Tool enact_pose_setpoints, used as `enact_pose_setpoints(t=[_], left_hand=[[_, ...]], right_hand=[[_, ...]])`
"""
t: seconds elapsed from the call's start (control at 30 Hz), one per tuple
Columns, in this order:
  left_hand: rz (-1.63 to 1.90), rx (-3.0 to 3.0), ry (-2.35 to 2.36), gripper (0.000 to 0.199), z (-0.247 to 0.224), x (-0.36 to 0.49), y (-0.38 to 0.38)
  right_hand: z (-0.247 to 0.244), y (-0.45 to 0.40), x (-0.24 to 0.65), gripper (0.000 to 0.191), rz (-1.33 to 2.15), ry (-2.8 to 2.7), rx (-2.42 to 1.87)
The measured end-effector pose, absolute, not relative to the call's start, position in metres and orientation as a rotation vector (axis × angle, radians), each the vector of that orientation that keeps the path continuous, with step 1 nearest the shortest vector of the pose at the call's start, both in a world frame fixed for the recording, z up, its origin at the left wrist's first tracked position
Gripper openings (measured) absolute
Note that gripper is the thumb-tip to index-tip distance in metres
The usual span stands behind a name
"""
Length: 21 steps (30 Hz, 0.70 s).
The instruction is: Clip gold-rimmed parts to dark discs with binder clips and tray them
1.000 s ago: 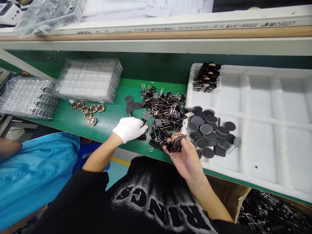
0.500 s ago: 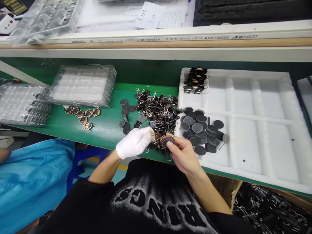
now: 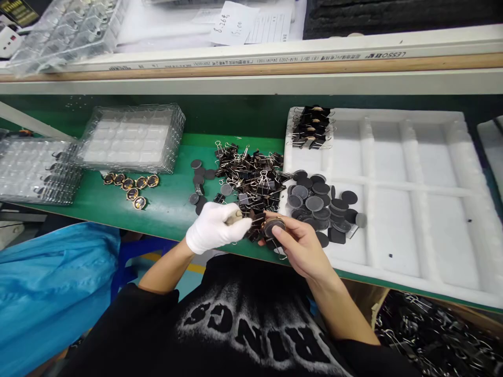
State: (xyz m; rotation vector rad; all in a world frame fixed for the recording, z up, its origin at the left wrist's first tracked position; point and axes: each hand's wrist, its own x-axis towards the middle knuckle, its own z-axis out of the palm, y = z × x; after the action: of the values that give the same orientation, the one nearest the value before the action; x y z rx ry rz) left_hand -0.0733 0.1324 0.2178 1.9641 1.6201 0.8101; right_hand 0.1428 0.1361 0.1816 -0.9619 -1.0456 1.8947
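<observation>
My right hand [image 3: 301,243], bare, is closed round a gold-rimmed round piece [image 3: 274,226] with a dark disc on its face, the thumb pressing on the disc. A binder clip's wire handle sticks out below that piece. Just left of it, my left hand [image 3: 216,228], in a white glove, is closed with thumb and fingertips at the handles of a black binder clip [image 3: 256,215]; the exact grip is partly hidden. Behind both hands lies a heap of black binder clips [image 3: 251,175]. Loose dark discs [image 3: 314,203] are piled to the right, on a white foam tray [image 3: 387,180].
Several gold-rimmed round pieces [image 3: 139,202] lie left on the green table [image 3: 173,201], near stacked clear plastic trays [image 3: 129,133]. Clipped pieces [image 3: 312,125] stand in the foam tray's far corner. A box of binder clips [image 3: 432,335] is at lower right. A shelf edge [image 3: 251,84] crosses behind.
My right hand has shifted slightly right with the round piece. My left hand's gloved fingers have turned and curled near the clip. The whole view has moved a little.
</observation>
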Motion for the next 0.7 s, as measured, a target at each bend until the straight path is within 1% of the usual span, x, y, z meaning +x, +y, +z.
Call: enact_pose_setpoints(t=[0.07, 0.17, 0.3, 0.47, 0.7], left_hand=[[0.770, 1.969, 1.578, 0.040, 0.223, -0.079, 0.137], [0.659, 2.031, 1.478, 0.040, 0.234, -0.085, 0.142], [0.573, 2.161, 1.328, 0.039, 0.249, -0.087, 0.144], [0.506, 2.234, 1.220, 0.039, 0.257, -0.084, 0.143], [0.434, 2.234, 1.182, 0.038, 0.252, -0.082, 0.147]], right_hand=[[0.186, 0.143, 0.149, 0.027, 1.905, -1.187, -0.943], [0.194, 0.153, 0.157, 0.020, 1.924, -1.450, -0.922], [0.201, 0.162, 0.166, 0.017, 1.850, -1.712, -0.848], [0.201, 0.164, 0.170, 0.016, 1.754, -1.825, -0.803], [0.203, 0.164, 0.173, 0.020, 1.759, -1.891, -0.798]])
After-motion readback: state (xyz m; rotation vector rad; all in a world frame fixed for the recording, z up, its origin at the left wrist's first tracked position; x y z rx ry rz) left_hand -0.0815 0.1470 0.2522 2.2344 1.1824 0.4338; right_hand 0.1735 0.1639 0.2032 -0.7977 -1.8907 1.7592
